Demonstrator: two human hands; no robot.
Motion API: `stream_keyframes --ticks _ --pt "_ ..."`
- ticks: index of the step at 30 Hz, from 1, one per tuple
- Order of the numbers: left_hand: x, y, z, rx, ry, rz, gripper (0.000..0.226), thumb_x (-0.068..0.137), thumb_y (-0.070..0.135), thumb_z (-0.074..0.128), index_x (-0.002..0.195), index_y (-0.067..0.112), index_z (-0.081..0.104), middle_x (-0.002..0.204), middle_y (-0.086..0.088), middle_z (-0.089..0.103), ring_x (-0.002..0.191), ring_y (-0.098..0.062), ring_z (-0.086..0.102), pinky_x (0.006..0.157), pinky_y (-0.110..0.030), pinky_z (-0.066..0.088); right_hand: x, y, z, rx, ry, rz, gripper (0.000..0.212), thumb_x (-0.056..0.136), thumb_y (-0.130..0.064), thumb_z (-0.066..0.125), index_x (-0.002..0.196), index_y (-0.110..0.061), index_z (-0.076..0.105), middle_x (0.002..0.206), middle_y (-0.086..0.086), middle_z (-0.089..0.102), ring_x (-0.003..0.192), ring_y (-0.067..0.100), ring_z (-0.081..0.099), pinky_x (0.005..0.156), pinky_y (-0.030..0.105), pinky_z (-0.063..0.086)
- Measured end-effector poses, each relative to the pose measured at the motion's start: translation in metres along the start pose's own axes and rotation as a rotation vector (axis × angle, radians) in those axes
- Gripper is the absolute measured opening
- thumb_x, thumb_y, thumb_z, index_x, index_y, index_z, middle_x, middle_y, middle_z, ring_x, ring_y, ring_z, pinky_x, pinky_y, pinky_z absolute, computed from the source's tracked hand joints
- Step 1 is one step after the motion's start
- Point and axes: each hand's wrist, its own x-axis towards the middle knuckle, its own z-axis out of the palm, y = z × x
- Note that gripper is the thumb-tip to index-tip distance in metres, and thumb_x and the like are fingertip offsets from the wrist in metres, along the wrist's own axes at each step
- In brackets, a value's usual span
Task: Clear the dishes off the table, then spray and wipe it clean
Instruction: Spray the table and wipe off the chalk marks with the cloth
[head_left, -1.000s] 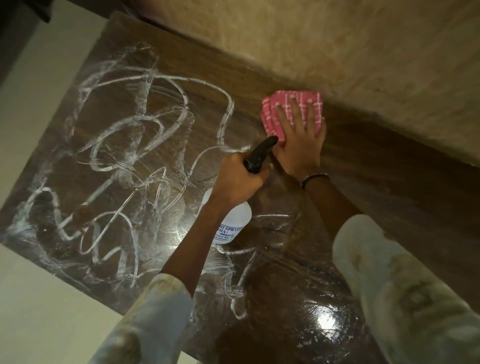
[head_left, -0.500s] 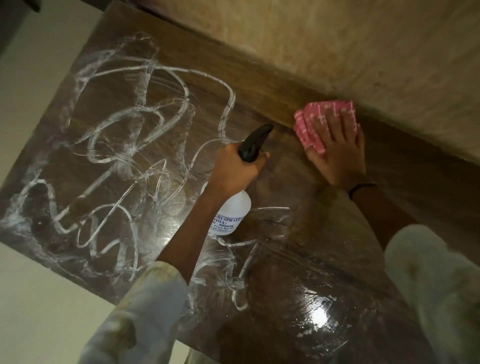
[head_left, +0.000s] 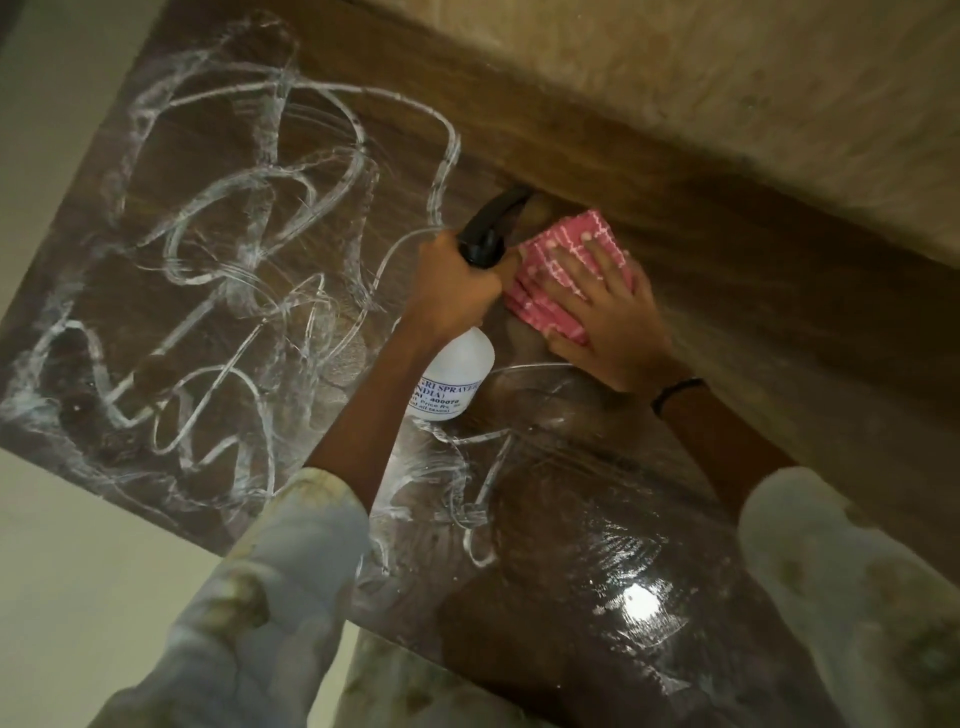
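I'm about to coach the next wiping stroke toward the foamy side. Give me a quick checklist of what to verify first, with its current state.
1. Cloth flat under the right hand: ok, fingers spread and pressing on it.
2. Bottle secure: ok, left hand grips its neck below the black sprayer head.
3. Dishes off the table: ok, none in view.
4. Cleaner on the surface: ok, white streaks cover the left part.
5. Path to the streaks free: not ok, the left hand and bottle sit right beside the cloth, in the way.
6. Strip along the wall wiped: cannot tell, blurred.
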Motion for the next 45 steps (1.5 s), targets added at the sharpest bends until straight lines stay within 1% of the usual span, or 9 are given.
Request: stream_keyframes --ticks 9,13,18,21,24,28,32,37,45 --pt "-0.008 -0.005 0.004 0.043 -0.050 0.070 0.029 0.081 0.026 0.070 0.087 -0.002 0.068 0.078 -0.021 0.070 0.033 -0.001 0.050 0.039 -0.016 0.042 -0.045 -0.014 0.001 0.134 0.043 0.593 0.073 0.087 -0.063 0.026 0.151 -0.031 0.015 0.160 0.006 0.010 0.147 0.036 0.004 0.112 0.060 0.009" --pt "-0.019 -0.011 0.002 0.080 -0.097 0.090 0.026 0.079 0.023 0.069 0.084 -0.003 0.065 0.068 -0.019 0.066 0.038 -0.006 0.049 0.051 -0.037 0.049 -0.040 -0.066 0.006 0.217 0.049 0.533 0.070 0.088 -0.061 0.030 0.150 -0.029 0.025 0.157 0.009 0.022 0.145 0.038 0.013 0.111 0.062 0.007" --pt "-0.051 -0.032 -0.012 0.068 -0.138 0.039 0.019 0.081 0.024 0.070 0.066 0.022 0.058 0.058 0.001 0.058 0.041 0.001 0.055 0.044 -0.013 0.043 -0.034 -0.096 0.012 0.170 0.064 0.296 0.069 0.087 -0.058 0.040 0.149 -0.029 0.029 0.157 0.003 0.025 0.145 0.033 0.016 0.112 0.058 0.011" --pt "-0.073 -0.051 -0.021 0.089 -0.139 -0.015 0.008 0.081 0.024 0.070 0.080 0.020 0.063 0.060 0.007 0.058 0.045 0.003 0.056 0.046 -0.014 0.042 -0.061 -0.080 0.013 0.121 0.050 0.102 0.067 0.089 -0.061 0.037 0.147 -0.029 0.032 0.156 0.003 0.027 0.145 0.031 0.018 0.113 0.058 0.016" --pt "-0.095 -0.070 -0.028 0.163 -0.106 -0.068 0.009 0.082 0.020 0.068 0.086 0.013 0.064 0.056 0.000 0.055 0.044 -0.007 0.052 0.048 -0.025 0.044 -0.093 -0.057 0.015 0.125 0.035 0.247 0.069 0.089 -0.061 0.035 0.149 -0.030 0.024 0.157 0.004 0.023 0.145 0.032 0.016 0.113 0.058 0.014" --pt "-0.127 -0.092 -0.031 0.159 -0.161 -0.093 0.009 0.085 0.013 0.064 0.077 0.009 0.063 0.051 -0.009 0.050 0.035 -0.008 0.043 0.040 -0.017 0.034 -0.117 -0.059 0.013 0.193 0.025 0.597 0.070 0.089 -0.060 0.035 0.150 -0.032 0.017 0.159 0.004 0.015 0.146 0.035 0.007 0.111 0.061 0.010" --pt "-0.154 -0.109 -0.025 0.160 -0.164 -0.103 0.007 0.083 0.009 0.065 0.077 0.011 0.064 0.053 -0.010 0.052 0.038 -0.009 0.044 0.041 -0.012 0.031 -0.128 -0.063 0.010 0.186 -0.023 0.529 0.069 0.091 -0.062 0.031 0.151 -0.033 0.014 0.160 0.003 0.011 0.147 0.034 0.003 0.111 0.062 0.008" --pt "-0.172 -0.123 -0.015 0.238 -0.085 -0.110 0.033 0.080 0.012 0.067 0.055 0.028 0.051 0.044 0.002 0.047 0.035 -0.007 0.045 0.042 -0.011 0.031 -0.135 -0.063 0.009 0.189 -0.046 0.490 0.069 0.090 -0.063 0.027 0.151 -0.033 0.014 0.160 0.002 0.012 0.147 0.032 0.002 0.110 0.064 0.010" --pt "-0.178 -0.124 -0.017 0.233 -0.077 -0.141 0.031 0.078 0.010 0.067 0.055 0.022 0.051 0.047 0.002 0.047 0.038 -0.009 0.043 0.042 -0.011 0.031 -0.134 -0.063 0.008 0.210 -0.053 0.495 0.068 0.090 -0.062 0.025 0.151 -0.035 0.012 0.160 0.003 0.011 0.147 0.034 0.000 0.110 0.065 0.010"
